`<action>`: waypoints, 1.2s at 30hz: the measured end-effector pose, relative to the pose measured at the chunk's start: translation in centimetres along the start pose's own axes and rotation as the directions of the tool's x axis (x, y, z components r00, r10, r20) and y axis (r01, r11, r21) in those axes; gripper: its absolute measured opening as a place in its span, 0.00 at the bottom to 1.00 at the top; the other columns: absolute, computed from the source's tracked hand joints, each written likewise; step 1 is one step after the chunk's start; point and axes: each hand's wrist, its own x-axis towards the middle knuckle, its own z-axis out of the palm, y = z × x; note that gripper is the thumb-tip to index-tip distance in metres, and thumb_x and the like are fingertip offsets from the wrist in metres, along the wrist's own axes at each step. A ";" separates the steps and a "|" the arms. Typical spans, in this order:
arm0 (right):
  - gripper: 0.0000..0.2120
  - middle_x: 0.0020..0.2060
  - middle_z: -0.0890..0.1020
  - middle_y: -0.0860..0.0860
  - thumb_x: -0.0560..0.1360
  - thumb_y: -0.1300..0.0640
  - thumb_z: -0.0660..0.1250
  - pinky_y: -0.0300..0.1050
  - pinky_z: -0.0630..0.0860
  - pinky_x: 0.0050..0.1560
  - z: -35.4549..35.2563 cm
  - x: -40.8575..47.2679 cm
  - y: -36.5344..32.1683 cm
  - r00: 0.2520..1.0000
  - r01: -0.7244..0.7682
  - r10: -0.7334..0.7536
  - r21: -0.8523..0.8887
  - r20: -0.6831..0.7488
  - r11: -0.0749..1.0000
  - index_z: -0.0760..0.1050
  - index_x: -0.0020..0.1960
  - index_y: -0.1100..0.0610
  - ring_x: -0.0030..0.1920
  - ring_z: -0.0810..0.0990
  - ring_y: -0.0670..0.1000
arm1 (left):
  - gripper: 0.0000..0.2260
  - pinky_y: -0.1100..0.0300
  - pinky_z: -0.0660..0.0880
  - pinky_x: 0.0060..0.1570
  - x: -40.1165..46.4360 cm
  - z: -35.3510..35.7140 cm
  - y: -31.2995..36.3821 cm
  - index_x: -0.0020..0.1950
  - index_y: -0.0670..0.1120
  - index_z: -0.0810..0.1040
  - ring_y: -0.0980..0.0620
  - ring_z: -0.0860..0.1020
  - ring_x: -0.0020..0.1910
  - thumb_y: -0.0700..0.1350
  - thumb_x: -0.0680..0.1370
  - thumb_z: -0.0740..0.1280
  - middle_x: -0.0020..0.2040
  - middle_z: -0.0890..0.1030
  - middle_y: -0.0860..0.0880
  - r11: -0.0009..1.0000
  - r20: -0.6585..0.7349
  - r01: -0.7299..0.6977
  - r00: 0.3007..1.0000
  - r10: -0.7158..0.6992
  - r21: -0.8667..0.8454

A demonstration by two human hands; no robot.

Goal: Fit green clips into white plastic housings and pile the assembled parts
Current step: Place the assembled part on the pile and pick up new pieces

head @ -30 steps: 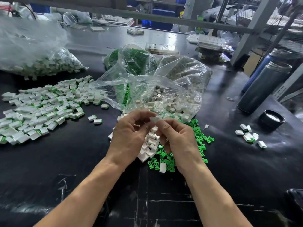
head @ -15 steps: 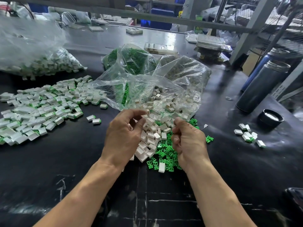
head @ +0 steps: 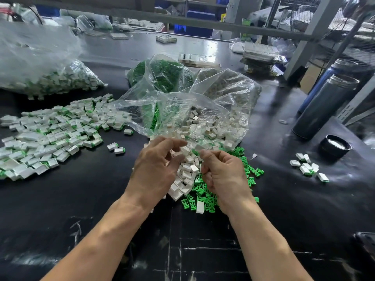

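Two bare forearms reach in from the near edge, no sleeves, watch or bands on either wrist. The left hand (head: 156, 171) and right hand (head: 225, 177) wear no gloves or rings; the fingers (head: 172, 142) are uncovered, nails short.

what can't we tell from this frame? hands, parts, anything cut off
Head view only:
- Right hand: fingers curl inward, so whether they hold a clip is hidden.
- Left hand: its own back hides the palm and the white housings beneath; grip unclear.
- Green clips: partly hidden by the right hand.
- Assembled pile: cut off by the left edge.
- Far shelves: blurred.
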 end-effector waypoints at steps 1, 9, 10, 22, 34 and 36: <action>0.09 0.27 0.77 0.49 0.80 0.55 0.72 0.35 0.62 0.21 0.1 -0.1 0.0 1.000 0.007 -0.007 -0.036 0.019 0.999 0.78 0.43 0.57 0.21 0.67 0.46 | 0.14 0.71 0.76 0.43 0.0 0.0 -0.1 0.61 0.59 0.81 0.61 0.78 0.46 0.46 0.77 0.74 0.50 0.77 0.63 1.000 0.020 -0.010 1.000 0.010 0.011; 0.11 0.31 0.79 0.53 0.79 0.51 0.73 0.35 0.65 0.23 0.6 -0.9 -0.4 0.993 0.048 -0.028 -0.187 0.111 0.981 0.80 0.46 0.59 0.22 0.70 0.43 | 0.07 0.61 0.75 0.48 0.0 0.1 -0.1 0.56 0.60 0.83 0.60 0.77 0.46 0.54 0.79 0.71 0.51 0.78 0.63 0.995 0.054 -0.056 0.997 0.051 0.082; 0.11 0.31 0.79 0.53 0.79 0.50 0.73 0.35 0.65 0.23 0.6 -0.9 -0.4 0.993 0.054 -0.035 -0.175 0.109 0.983 0.80 0.46 0.59 0.22 0.70 0.43 | 0.06 0.62 0.74 0.48 0.0 0.0 -0.1 0.55 0.59 0.83 0.60 0.77 0.46 0.54 0.78 0.72 0.51 0.77 0.63 0.995 0.050 -0.049 0.998 0.045 0.083; 0.10 0.32 0.82 0.47 0.81 0.51 0.70 0.35 0.73 0.34 -0.1 -0.4 -0.1 0.978 0.149 -0.198 -0.441 -0.068 0.885 0.82 0.43 0.53 0.31 0.77 0.41 | 0.08 0.48 0.78 0.52 1.6 -4.4 -4.0 0.56 0.45 0.83 0.46 0.81 0.49 0.46 0.79 0.73 0.52 0.84 0.45 0.870 -0.285 0.308 0.936 -0.205 0.386; 0.11 0.30 0.82 0.46 0.81 0.50 0.69 0.42 0.76 0.38 -0.2 -0.2 -0.1 0.975 0.133 -0.200 -0.462 -0.098 0.877 0.82 0.42 0.53 0.30 0.77 0.41 | 0.09 0.35 0.66 0.67 2.0 -4.0 -6.1 0.58 0.49 0.84 0.39 0.77 0.60 0.48 0.79 0.73 0.55 0.82 0.42 0.756 -0.265 0.414 0.909 -0.321 0.507; 0.11 0.30 0.82 0.45 0.81 0.50 0.69 0.39 0.74 0.36 -0.3 -0.1 0.0 0.974 0.133 -0.203 -0.467 -0.104 0.874 0.82 0.41 0.52 0.29 0.77 0.40 | 0.09 0.34 0.65 0.68 2.0 -3.9 -6.1 0.58 0.49 0.85 0.39 0.77 0.60 0.49 0.79 0.73 0.55 0.82 0.42 0.755 -0.268 0.418 0.907 -0.324 0.504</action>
